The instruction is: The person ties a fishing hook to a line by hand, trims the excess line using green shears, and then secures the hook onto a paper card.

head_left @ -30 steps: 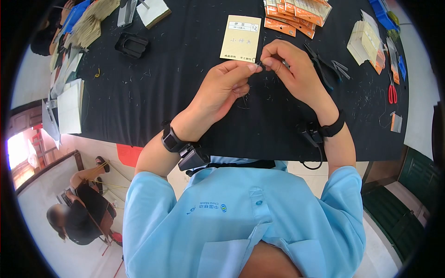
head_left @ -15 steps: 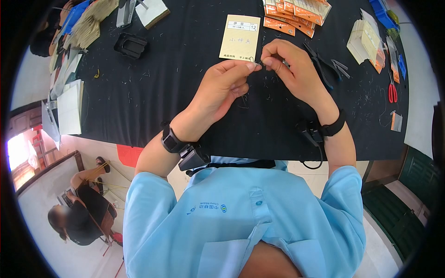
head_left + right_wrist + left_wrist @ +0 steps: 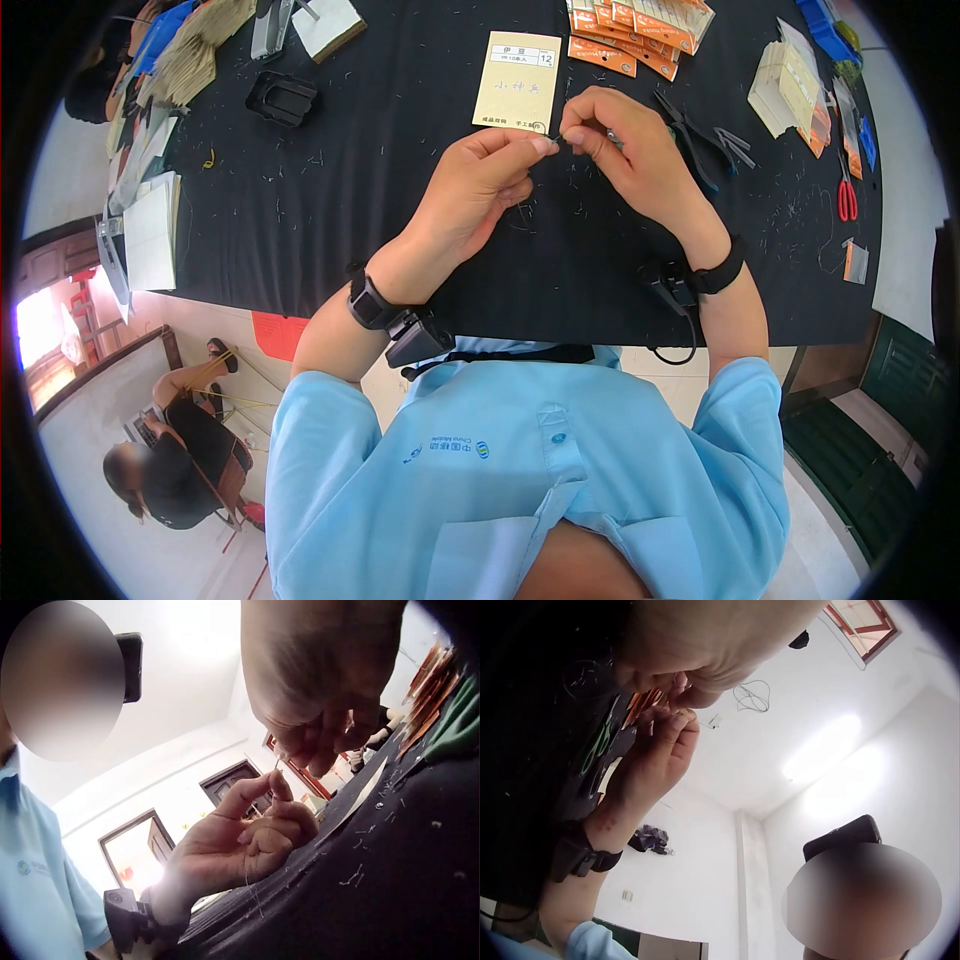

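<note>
In the head view my left hand (image 3: 478,190) pinches thin fishing line (image 3: 540,127) between thumb and forefinger. My right hand (image 3: 632,148) meets it fingertip to fingertip, also pinching the line. A tiny dark piece, like a fish hook, shows where they meet; its detail is too small to make out. A loop of the line (image 3: 751,696) stands out beside the fingers in the left wrist view. In the right wrist view a loose line end (image 3: 253,889) hangs below the left hand. Just beyond the hands lies a cream printed card (image 3: 517,80).
Orange packets (image 3: 640,35) are piled at the back. Right of my right hand lie dark pliers (image 3: 695,140), then red-handled scissors (image 3: 847,200) and stacked cards (image 3: 785,90). A black tray (image 3: 284,97) and papers (image 3: 152,232) are at left. Line scraps dot the black cloth (image 3: 330,220).
Both hands keep their pinch and have shifted only slightly to the left. The small loop of line by the left thumb now overlaps the card's lower edge a little further left.
</note>
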The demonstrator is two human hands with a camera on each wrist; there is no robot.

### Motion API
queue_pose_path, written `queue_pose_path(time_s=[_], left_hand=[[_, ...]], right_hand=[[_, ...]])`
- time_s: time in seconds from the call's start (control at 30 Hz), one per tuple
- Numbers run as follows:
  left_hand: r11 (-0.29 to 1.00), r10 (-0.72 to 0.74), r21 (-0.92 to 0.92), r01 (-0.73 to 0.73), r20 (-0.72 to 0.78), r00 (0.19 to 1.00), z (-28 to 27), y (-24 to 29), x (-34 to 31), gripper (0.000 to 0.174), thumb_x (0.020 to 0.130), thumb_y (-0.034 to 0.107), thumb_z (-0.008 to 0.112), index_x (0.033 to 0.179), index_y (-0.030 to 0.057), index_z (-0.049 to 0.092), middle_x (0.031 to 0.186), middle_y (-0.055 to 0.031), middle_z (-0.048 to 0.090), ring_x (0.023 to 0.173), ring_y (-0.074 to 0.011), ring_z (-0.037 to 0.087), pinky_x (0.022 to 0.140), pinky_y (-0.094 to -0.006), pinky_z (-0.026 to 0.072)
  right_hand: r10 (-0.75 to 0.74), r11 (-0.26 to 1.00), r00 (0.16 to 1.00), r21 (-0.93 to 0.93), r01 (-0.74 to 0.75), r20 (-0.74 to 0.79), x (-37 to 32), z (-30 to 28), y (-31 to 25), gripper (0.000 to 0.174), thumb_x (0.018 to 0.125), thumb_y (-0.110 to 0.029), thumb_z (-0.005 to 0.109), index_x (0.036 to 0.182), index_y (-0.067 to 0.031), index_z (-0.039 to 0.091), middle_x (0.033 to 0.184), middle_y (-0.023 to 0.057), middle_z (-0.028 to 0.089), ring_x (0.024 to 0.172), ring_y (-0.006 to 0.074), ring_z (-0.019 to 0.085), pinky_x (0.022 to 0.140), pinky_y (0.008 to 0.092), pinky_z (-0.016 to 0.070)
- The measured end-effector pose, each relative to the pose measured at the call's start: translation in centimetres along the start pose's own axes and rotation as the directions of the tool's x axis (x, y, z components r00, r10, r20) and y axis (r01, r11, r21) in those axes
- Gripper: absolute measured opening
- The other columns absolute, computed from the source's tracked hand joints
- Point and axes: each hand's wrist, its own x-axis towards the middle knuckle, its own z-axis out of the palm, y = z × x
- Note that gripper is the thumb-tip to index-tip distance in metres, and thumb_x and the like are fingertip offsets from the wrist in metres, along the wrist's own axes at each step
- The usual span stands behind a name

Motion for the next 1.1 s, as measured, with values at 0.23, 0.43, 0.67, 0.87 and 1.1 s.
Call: queue_pose_path(time_s=[0.23,0.43,0.67,0.87,1.1], left_hand=[[1.0,0.016,-0.024,-0.015,0.013,1.0,-0.4,-0.2,0.2,0.018,0.088,0.013,0.063,0.096,-0.0033,0.063,0.072,0.0029,0.051,0.057,-0.0034,0.033,0.055,-0.0212,0.0299],[0.997,0.067,0.029,-0.067,-0.004,0.998,-0.4,-0.3,0.2,0.018,0.088,0.013,0.063,0.096,-0.0034,0.064,0.074,0.0022,0.053,0.059,-0.004,0.035,0.055,-0.0211,0.0305],[0.998,0.066,0.022,-0.065,-0.005,0.998,-0.2,-0.4,0.2,0.018,0.088,0.014,0.063,0.096,-0.0019,0.063,0.074,0.0023,0.052,0.06,-0.0042,0.035,0.056,-0.021,0.0306],[0.98,0.146,0.141,-0.142,-0.022,0.989,-0.3,-0.7,0.1,0.014,0.088,0.013,0.064,0.093,0.0005,0.063,0.073,0.0027,0.051,0.06,-0.0042,0.036,0.056,-0.0193,0.0291],[0.858,0.358,0.402,-0.319,-0.022,0.934,-0.1,-1.0,0.1,0.01,0.086,0.011,0.064,0.089,0.0008,0.064,0.078,0.0022,0.052,0.066,-0.0041,0.042,0.058,-0.0187,0.0321]], right_hand=[[0.03,0.999,1.0,0.024,-0.03,-0.001,0.0,-0.2,0.1,0.008,0.088,-0.008,0.057,0.093,-0.0015,0.055,0.081,0.0106,0.057,0.071,0.0222,0.056,0.066,0.0305,0.0439],[0.057,0.997,0.998,0.058,-0.058,0.016,-0.1,-0.2,0.1,0.008,0.088,-0.008,0.058,0.092,-0.0019,0.056,0.081,0.0091,0.058,0.07,0.0202,0.056,0.065,0.0286,0.044],[-0.029,0.999,0.999,0.038,0.028,0.023,0.0,-0.4,-0.7,0.012,0.084,-0.011,0.064,0.093,-0.0037,0.06,0.082,0.0059,0.06,0.071,0.0146,0.059,0.062,0.0255,0.0447],[-0.004,1.0,1.0,0.016,0.004,0.029,0.0,-0.4,-0.9,0.012,0.082,-0.01,0.066,0.09,-0.0032,0.061,0.081,0.0067,0.062,0.071,0.0155,0.062,0.062,0.0254,0.0479],[-0.008,1.0,1.0,0.007,0.008,0.018,-0.1,-0.3,-1.0,0.011,0.079,-0.007,0.065,0.087,-0.002,0.06,0.079,0.0079,0.061,0.069,0.0166,0.062,0.063,0.0258,0.0485]])
